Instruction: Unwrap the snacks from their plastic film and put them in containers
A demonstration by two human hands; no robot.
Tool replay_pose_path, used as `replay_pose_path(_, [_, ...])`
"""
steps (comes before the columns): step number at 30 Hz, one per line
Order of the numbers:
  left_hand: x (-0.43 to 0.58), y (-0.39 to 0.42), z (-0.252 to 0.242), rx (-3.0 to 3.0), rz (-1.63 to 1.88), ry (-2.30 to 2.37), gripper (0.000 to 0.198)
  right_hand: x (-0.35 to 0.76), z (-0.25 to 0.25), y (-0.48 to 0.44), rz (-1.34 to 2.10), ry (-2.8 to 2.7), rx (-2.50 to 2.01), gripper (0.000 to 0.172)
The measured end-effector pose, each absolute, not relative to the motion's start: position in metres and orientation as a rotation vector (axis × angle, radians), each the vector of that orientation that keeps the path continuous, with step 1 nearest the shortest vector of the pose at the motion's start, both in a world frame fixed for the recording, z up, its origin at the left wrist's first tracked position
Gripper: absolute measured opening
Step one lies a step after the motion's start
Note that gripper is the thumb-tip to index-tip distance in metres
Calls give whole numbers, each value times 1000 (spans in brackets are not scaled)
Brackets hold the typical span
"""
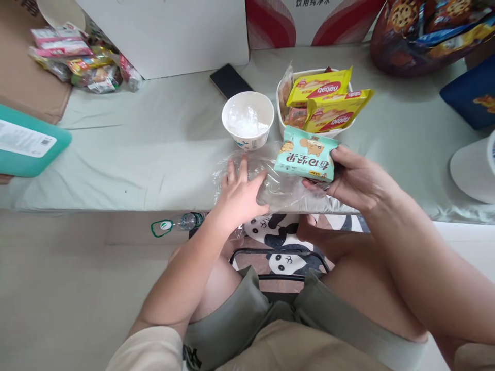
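My right hand [358, 178] is closed on the right end of a mint-green snack packet [305, 154] with a cartoon animal and nuts printed on it. The packet is held in front of a white tub [281, 116] filled with yellow wafer packets [333, 114]. Spread over a crumpled clear plastic bag [276, 178] at the table's front edge, my left hand [243, 193] has its fingers apart and grips nothing. Just beyond its fingertips stands a white paper bowl [247, 135] with clear plastic inside.
A dark phone [231, 81] lies behind the bowl. Snack packets [91, 59] and a teal container [29, 141] are at the left. A purple bag of cookies [406, 46], a navy packet [469, 93] and a white cylindrical container [474, 167] stand right. Boxes [174, 31] line the back.
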State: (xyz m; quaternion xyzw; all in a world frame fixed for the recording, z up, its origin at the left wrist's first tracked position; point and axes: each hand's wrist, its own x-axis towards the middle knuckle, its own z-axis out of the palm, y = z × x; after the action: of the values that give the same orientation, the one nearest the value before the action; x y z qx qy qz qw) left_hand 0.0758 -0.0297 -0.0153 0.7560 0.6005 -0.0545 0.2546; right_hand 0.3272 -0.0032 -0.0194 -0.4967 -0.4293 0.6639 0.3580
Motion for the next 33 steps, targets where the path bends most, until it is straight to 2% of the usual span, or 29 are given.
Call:
replay_pose_path(4, [77,-29,-12,2019,-230,1633,91,322,-21,-4,1677,-879,-1138,21])
replay_pose_path(7, [77,-28,-11,2025,-249,1640,91,315,-20,-5,1633,-804,-1034,22])
replay_pose_path(13, [78,-29,-12,2028,-242,1642,90,305,-23,-2,1315,-842,-888,22])
replay_pose_path(23, [77,-28,-14,2082,-154,1641,87,332,-11,12,1096,-827,-1034,20])
replay_pose_path(25, [80,-28,-16,2147,-26,1657,79,336,-6,16,998,-749,-1038,20])
replay_pose_path(28, [89,-26,-21,2186,343,1757,51,339,-1,29,795,-733,-1019,21])
replay_pose_path(31, [100,-20,-24,2161,747,1763,24,341,5,49,580,-896,-1039,28])
replay_pose_path(33, [106,-14,-25,2152,914,1642,16,344,10,64,413,-1040,-1062,31])
